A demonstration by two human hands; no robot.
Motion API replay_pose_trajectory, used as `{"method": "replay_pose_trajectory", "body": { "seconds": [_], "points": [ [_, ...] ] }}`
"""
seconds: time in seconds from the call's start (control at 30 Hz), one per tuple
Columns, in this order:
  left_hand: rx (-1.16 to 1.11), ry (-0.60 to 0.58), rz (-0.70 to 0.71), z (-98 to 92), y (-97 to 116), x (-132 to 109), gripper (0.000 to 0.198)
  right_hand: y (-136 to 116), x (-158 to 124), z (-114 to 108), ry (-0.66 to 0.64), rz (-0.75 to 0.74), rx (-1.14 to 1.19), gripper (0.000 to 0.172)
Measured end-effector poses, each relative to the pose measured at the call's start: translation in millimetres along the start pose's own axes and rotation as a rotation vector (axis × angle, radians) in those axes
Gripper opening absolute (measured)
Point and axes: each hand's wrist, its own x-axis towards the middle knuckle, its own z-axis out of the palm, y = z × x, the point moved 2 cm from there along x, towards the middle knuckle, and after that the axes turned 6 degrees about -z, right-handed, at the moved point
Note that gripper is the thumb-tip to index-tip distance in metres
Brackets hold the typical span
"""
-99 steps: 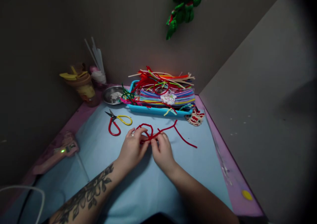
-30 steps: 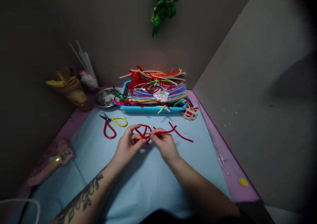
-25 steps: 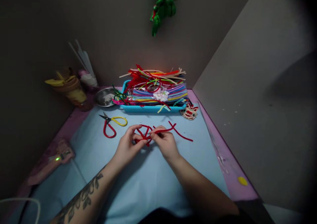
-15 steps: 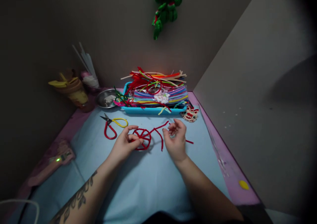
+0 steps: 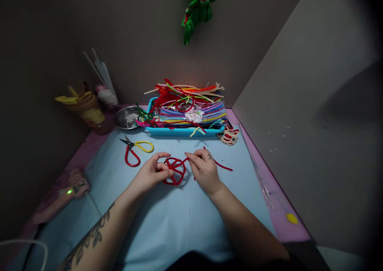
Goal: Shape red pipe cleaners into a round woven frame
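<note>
A red pipe cleaner (image 5: 175,171) bent into a ring with crossing strands lies on the light blue mat (image 5: 179,223). My left hand (image 5: 149,175) pinches the ring's left side between thumb and fingers. My right hand (image 5: 205,169) rests closed on the strand that leaves the ring's upper right edge. A loose red tail (image 5: 223,166) runs out to the right of that hand.
Scissors (image 5: 136,149) with one red and one yellow handle lie left of the ring. Behind stands a blue tray (image 5: 182,132) heaped with coloured pipe cleaners, a metal dish (image 5: 127,117) and a small white-red figure (image 5: 229,135). A pink glue gun (image 5: 64,193) lies at left.
My right hand let go and lifted away from the ring half a second ago, then came back onto the strand at its right edge. The ring has been pulled rounder and tighter.
</note>
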Motion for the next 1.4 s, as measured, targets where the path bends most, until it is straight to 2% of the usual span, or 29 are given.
{"method": "replay_pose_trajectory", "body": {
  "seconds": [0.17, 0.47, 0.6, 0.7, 0.8, 0.9, 0.97, 1.03, 1.1, 1.17, 1.23, 1.4],
  "points": [
    [0.029, 0.003, -0.009, 2.2, 0, 1, 0.059, -6, -1, 1, 0.05, 0.285, 0.357, 0.018],
    [0.023, -0.02, -0.004, 0.3, -2, 2, 0.058, 3, -4, 21, -0.067, 0.878, 0.849, 0.013],
    [0.032, -0.042, 0.005, 1.1, -3, 3, 0.06, 0, -5, 25, -0.176, 1.032, 1.034, 0.02],
    [0.032, -0.046, 0.022, 2.2, -3, 3, 0.061, -5, -7, 27, -0.216, 1.062, 1.084, 0.029],
    [0.009, -0.013, 0.032, 1.6, -3, 3, 0.057, -8, -8, 29, -0.251, 0.997, 1.064, 0.021],
    [-0.045, 0.011, 0.03, -0.1, -3, 4, 0.056, -9, -9, 30, -0.255, 0.842, 0.959, 0.01],
    [-0.079, 0.013, 0.029, -1.0, -4, 4, 0.057, -8, -9, 29, -0.246, 0.727, 0.853, 0.011],
    [-0.108, 0.018, 0.025, -1.6, -4, 5, 0.058, -9, -10, 25, -0.192, 0.608, 0.67, 0.02],
    [-0.134, 0.031, 0.025, -2.0, -5, 6, 0.057, -14, -9, 16, -0.073, 0.432, 0.427, 0.029],
    [-0.15, 0.049, 0.035, -2.3, -6, 6, 0.057, -23, -7, 7, 0.012, 0.196, 0.244, 0.024],
    [-0.145, 0.062, 0.053, -2.5, -6, 7, 0.057, -33, -5, 3, -0.035, 0.02, 0.183, 0.01],
    [-0.092, 0.057, 0.082, -1.4, -3, 5, 0.059, -39, -2, 2, -0.124, -0.097, 0.071, 0.024]
  ]
}}
